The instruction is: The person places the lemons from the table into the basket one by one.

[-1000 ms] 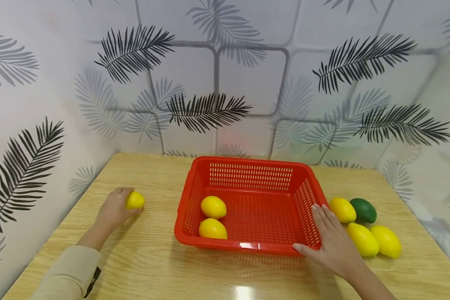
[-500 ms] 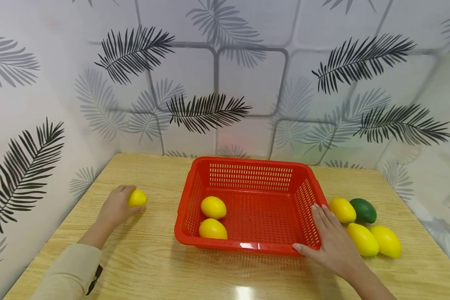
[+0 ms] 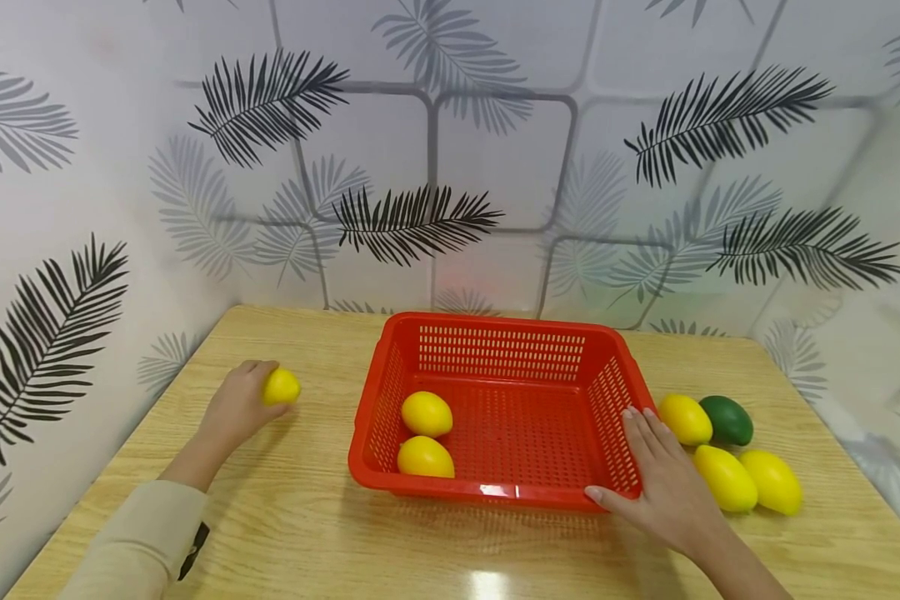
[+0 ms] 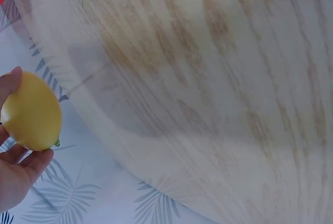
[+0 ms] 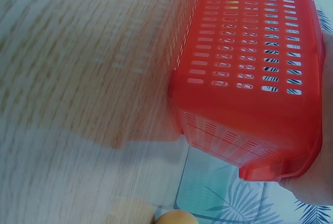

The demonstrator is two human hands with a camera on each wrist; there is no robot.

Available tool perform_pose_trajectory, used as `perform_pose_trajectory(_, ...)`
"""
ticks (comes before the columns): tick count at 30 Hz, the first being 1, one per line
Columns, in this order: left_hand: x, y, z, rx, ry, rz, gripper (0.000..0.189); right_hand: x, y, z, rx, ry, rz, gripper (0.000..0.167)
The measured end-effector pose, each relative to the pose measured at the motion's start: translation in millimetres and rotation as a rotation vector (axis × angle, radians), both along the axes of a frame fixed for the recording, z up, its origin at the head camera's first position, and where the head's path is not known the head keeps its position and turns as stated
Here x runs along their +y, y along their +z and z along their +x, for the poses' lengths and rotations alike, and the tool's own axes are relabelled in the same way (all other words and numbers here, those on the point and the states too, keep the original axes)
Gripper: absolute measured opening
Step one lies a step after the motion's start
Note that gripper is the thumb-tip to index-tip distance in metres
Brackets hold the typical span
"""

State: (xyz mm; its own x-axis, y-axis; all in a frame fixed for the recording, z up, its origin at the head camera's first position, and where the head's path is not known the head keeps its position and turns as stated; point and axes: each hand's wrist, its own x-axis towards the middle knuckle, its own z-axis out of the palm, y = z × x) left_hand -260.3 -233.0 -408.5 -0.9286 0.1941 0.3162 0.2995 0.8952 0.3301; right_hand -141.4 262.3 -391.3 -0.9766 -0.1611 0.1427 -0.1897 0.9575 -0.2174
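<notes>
My left hand holds a yellow mango between thumb and fingers, over the left part of the table. In the left wrist view the mango shows a small green stem tip. A red plastic basket with slotted walls stands mid-table. Two yellow mangoes lie inside it at the left. My right hand rests on the basket's front right corner, fingers straight along the right rim and thumb at the front rim. The right wrist view shows the basket's slotted outer wall close up.
Right of the basket, several yellow mangoes lie together with a dark green fruit, close to my right hand. A leaf-patterned wall closes off the wooden table at the back and both sides.
My left hand, with the mango in it, has moved slightly right and farther from me. The basket, the other fruit and my right hand have stayed in place.
</notes>
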Motion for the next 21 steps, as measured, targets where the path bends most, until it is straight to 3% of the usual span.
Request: perform_pose_trajectory(21,24.7,19.3,-2.6,0.056,-0.043,0.054,0.058,1,-0.2,-0.5,0.007,0.006,-0.002,0.102)
